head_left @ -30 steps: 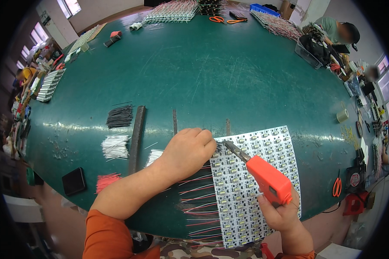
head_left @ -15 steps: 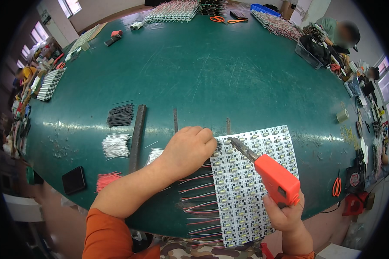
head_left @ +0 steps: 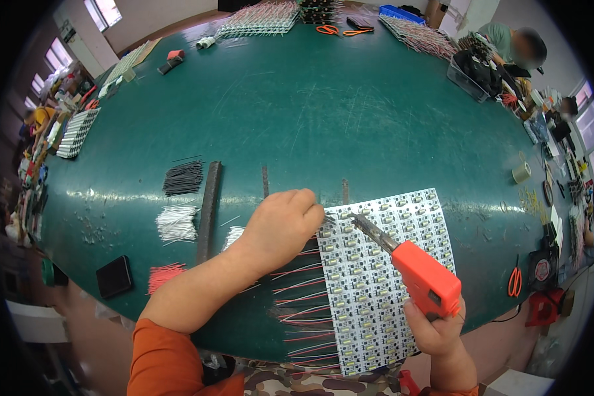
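Observation:
A white panel of small circuit boards (head_left: 389, 290) lies before me, with red, white and dark wires (head_left: 303, 310) sticking out from its left edge. My right hand (head_left: 435, 327) is wrapped round the handle of a red soldering gun (head_left: 429, 280). Its dark, sooty tip points at the panel's upper left part; contact with the board cannot be made out. At the panel's top left corner, my left hand (head_left: 287, 221) is closed in a pinch. A thin dark wire (head_left: 329, 218) shows at its fingertips, over the board; the fingers hide the rest.
Left of the panel lie bundles of black wires (head_left: 183, 178), white wires (head_left: 176, 223) and red wires (head_left: 165, 277), beside a dark bar (head_left: 209, 211). A black box (head_left: 113, 276) sits near the table edge. Orange-handled scissors (head_left: 515, 282) and a spool (head_left: 521, 173) lie right.
My left hand has drawn slightly left and up from the panel's corner. The soldering gun stays almost in place, its tip still over the upper left part. The whole view has shifted a little.

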Available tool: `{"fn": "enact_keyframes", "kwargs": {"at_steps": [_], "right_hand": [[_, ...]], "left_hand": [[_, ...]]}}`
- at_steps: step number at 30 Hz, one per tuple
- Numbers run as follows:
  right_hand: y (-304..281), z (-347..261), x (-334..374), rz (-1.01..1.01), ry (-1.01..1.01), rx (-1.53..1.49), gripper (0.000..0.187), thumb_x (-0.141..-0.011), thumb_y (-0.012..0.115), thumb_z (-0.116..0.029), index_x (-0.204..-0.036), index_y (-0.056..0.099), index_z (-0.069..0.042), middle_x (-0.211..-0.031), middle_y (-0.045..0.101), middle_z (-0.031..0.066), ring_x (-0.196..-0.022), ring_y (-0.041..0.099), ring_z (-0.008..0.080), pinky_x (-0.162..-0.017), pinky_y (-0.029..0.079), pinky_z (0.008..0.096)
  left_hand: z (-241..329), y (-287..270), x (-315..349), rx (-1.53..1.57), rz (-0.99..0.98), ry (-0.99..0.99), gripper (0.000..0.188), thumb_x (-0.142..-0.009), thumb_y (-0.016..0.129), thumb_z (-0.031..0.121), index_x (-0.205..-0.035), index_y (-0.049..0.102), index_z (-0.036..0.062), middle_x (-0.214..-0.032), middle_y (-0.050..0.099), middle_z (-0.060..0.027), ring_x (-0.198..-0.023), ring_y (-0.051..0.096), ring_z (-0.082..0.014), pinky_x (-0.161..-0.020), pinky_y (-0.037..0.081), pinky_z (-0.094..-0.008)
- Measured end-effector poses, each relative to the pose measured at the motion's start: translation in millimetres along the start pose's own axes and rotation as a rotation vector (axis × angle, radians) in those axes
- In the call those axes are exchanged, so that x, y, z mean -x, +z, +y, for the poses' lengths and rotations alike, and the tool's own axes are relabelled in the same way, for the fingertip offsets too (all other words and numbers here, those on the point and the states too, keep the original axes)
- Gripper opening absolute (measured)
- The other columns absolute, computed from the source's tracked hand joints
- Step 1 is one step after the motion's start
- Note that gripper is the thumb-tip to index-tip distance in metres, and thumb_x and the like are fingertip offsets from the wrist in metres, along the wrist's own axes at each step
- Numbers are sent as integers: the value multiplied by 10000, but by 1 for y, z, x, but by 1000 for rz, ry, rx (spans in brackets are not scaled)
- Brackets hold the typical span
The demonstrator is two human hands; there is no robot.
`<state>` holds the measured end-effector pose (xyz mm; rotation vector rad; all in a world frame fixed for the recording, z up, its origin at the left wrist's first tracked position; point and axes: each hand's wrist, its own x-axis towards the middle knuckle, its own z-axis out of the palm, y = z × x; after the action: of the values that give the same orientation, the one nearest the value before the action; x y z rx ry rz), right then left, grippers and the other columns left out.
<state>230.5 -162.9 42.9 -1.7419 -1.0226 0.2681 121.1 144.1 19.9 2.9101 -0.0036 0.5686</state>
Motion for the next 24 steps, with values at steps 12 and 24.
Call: {"fn": "enact_keyframes", "kwargs": {"at_steps": [12,24], "right_hand": [[-7,-1,7,0,3,4,408,-825,734,-17,-1207,607,42,-947,693,107,-743,654,161,-686,524,293],[-10,-11,39,136,148,-241,540,-860,686,46,-1367,499,42,-1153,670,173,-750,628,139,-630,515,250]], "left_hand": [[0,-7,-3,3,64,46,205,-776,629,81,-970,665,26,-867,592,-97,-828,632,-308,-716,513,-424],[29,-75,68,5,179,60,224,-821,650,97,-1019,669,-5,-859,604,-94,-792,637,-286,-711,515,-413]]}}
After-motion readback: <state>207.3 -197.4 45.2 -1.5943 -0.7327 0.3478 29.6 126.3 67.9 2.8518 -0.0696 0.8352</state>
